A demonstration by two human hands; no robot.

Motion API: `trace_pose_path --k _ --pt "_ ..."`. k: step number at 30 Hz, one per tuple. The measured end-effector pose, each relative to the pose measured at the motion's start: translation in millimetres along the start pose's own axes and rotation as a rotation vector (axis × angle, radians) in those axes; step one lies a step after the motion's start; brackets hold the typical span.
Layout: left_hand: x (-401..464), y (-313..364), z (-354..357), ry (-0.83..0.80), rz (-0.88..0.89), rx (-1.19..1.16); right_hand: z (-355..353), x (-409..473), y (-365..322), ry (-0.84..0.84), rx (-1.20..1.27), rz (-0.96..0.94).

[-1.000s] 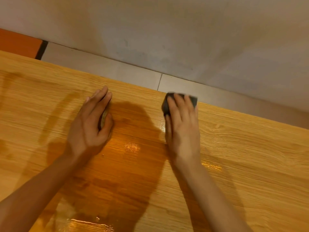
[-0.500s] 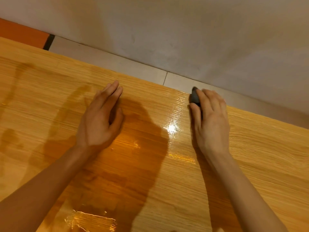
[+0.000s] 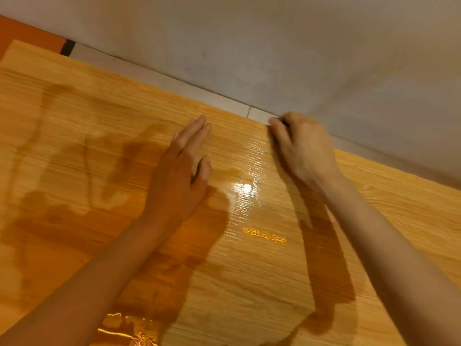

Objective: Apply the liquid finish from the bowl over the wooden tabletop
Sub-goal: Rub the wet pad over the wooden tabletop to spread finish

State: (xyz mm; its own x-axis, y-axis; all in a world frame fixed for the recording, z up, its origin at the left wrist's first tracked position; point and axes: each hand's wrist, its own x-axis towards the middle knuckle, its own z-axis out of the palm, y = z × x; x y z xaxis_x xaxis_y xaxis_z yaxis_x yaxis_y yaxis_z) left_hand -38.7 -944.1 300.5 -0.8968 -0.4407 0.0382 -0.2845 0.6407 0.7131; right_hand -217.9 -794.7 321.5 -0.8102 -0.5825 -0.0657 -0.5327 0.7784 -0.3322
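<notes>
Fingers (image 3: 279, 131) of the right hand (image 3: 306, 148) were curled tight around a small dark applicator (image 3: 284, 122), almost wholly hidden, at the far edge of the table (image 3: 399, 221), just beside the wall (image 3: 299, 58). The left hand (image 3: 179, 178) lay flat on the table with its fingers straight, holding nothing, nearer the person than that edge. Wet finish (image 3: 247, 189) gleamed between the hands. The applicator looked soft and probably slick, best pinched by its sides. No bowl showed.

- It looks like a room in a house.
- A wood tabletop (image 3: 249, 283) sits close to a plain grey wall (image 3: 299, 46).
- Pale floor tiles (image 3: 179, 86) show past its far edge.
</notes>
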Motion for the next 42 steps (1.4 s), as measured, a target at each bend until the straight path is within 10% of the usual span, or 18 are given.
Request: trace_pose_path --k 12,23,36,42 --pt "-32.7 -61.1 -67.4 0.031 -0.026 0.156 50.1 45.0 -132.3 -0.02 -0.084 -0.043" --pt "-28.6 -73.7 -61.1 0.05 0.039 0.253 11.3 4.5 -21.2 0.082 -0.032 0.229" --pt "-32.0 -73.1 -60.4 0.039 0.045 0.263 72.1 -24.8 -134.4 0.299 0.265 -0.097" --pt "-30.9 -72.2 -61.0 0.06 0.076 0.218 76.1 -101.7 -138.5 0.059 0.05 -0.244"
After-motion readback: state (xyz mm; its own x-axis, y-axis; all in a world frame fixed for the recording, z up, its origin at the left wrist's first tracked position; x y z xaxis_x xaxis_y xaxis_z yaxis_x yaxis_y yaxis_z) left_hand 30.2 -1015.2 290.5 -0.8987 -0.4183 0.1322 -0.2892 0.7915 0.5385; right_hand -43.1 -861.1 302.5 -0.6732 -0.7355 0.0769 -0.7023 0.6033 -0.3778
